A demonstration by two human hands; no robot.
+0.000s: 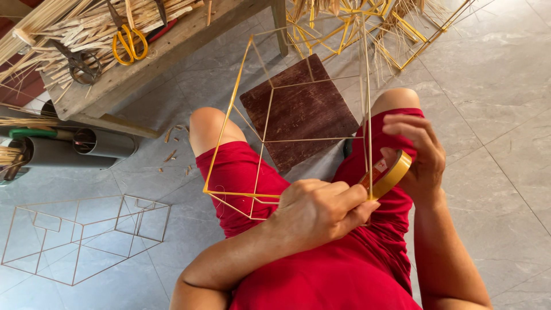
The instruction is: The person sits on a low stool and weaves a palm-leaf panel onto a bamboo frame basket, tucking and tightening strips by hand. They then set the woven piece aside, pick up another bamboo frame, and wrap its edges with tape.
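Bamboo frame (270,138) pinched by left hand (318,209); right hand (416,155) grips tape roll (390,175).

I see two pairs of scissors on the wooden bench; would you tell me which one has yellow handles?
The pair lying to the right, nearer the bench's middle, has yellow handles; the other pair, to its left, has dark handles.

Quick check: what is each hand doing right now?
Left hand: closed, pinching the bamboo frame at a joint.
Right hand: closed around a tape roll.

Left hand (318,209) hides its fingertips and the frame (287,115) joint beneath. Tape roll (390,175) half covered by right hand (416,155). Counter (143,51) cut off at top edge.
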